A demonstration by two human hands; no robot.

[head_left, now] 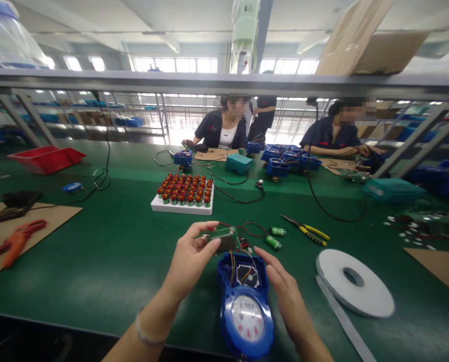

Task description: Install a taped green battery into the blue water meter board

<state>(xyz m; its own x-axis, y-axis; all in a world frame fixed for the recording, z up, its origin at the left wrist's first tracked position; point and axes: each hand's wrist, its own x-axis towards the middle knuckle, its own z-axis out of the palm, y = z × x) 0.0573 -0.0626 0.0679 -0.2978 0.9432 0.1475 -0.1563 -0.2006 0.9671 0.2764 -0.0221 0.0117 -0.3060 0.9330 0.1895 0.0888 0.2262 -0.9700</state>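
Note:
My left hand (192, 256) pinches a small green circuit board (224, 240) with a grey display by its left end. Thin wires lead from the board down into a blue water meter (245, 322), whose upper housing is uncovered and whose round dial faces up. Beside the housing's right side is my right hand (282, 281), fingers stretched out and holding nothing; whether it touches the meter I cannot tell. Beyond the board, red and black wires run to two green cylindrical batteries (273, 242) lying on the green table.
Long-nose pliers (309, 231) and a white tape roll (354, 281) lie to the right. Ahead is a white tray (181, 207) of several battery-like cylinders. Orange pliers (18, 244) and a red bin (45, 160) are left. Co-workers (220, 125) sit opposite, beneath an overhead shelf (194, 80).

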